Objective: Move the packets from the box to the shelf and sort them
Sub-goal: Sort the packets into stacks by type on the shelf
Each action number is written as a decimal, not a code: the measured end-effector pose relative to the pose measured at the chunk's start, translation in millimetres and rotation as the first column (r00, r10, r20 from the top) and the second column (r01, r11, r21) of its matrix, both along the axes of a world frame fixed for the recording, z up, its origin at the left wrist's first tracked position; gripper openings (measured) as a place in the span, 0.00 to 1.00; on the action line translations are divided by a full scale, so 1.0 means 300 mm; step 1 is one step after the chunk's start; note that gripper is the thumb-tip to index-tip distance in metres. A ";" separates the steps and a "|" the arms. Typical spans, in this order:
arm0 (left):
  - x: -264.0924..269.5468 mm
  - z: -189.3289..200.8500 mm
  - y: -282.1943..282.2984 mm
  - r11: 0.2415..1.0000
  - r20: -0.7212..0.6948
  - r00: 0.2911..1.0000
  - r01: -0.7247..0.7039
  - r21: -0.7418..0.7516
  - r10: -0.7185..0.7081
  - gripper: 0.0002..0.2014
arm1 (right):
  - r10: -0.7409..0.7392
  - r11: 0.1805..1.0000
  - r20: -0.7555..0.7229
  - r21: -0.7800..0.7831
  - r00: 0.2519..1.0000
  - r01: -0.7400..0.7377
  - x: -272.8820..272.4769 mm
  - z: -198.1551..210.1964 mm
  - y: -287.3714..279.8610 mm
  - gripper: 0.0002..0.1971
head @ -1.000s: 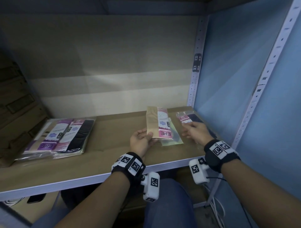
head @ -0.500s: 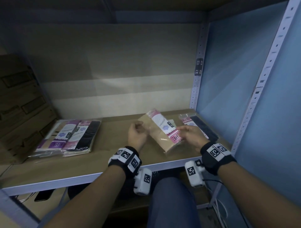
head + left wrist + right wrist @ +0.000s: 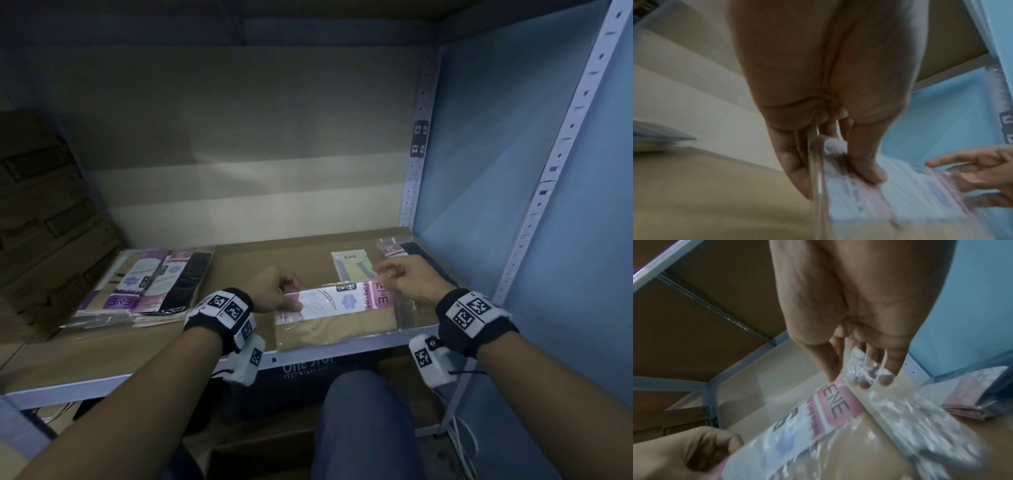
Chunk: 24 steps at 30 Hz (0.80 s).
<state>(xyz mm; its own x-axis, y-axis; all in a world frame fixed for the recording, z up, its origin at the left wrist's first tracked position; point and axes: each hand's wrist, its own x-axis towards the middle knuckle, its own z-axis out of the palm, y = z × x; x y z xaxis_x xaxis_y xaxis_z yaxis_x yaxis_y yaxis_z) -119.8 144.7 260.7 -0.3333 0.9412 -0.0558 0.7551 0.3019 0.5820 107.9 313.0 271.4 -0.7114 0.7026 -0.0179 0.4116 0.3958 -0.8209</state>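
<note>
Beige fabric in a clear plastic packet with a pink-and-white ENE label (image 3: 337,313) lies crosswise at the front lip of the brown board shelf (image 3: 239,270), its near edge overhanging the pale metal rail. The left hand (image 3: 272,291) pinches the packet's left end, thumb on top and fingers beneath. The right hand (image 3: 409,279) clamps the clear flap at the right end between thumb and fingers. Both wrist views are blurred, so the label's small print is unreadable. A dark box (image 3: 308,373) below the shelf is mostly hidden by the rail and a knee. Behind the hands lie a small yellow-green packet (image 3: 352,265) and a pink-and-black packet (image 3: 407,248), partly covered by the right hand. Bare board separates these from the stacked purple, pink and black packets (image 3: 144,284) far left.
</note>
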 end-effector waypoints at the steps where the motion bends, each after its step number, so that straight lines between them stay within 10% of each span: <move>1: -0.009 -0.010 0.000 0.998 0.001 0.998 -0.056 0.025 0.056 0.09 | -0.067 0.997 -0.051 0.031 0.996 0.068 -0.009 -0.005 0.001 0.23; 5: -0.008 -0.047 -0.003 0.936 0.283 0.921 -0.318 0.152 0.267 0.09 | -0.231 0.929 -0.214 0.243 0.949 0.280 -0.039 -0.023 -0.023 0.34; 9: 0.034 -0.068 0.006 0.833 0.687 0.670 -0.526 0.171 0.283 0.12 | -0.154 0.988 -0.191 -0.035 0.969 0.150 -0.076 -0.059 -0.062 0.25; 16: 0.122 -0.104 0.045 0.750 0.868 0.456 -0.641 0.165 0.198 0.14 | -0.084 0.965 -0.333 -0.261 0.939 -0.007 -0.144 -0.092 -0.205 0.21; 24: 0.118 -0.086 0.000 0.818 0.846 0.521 -0.533 0.218 0.113 0.27 | -0.190 0.947 -0.341 -0.311 0.921 0.081 -0.188 -0.104 -0.201 0.24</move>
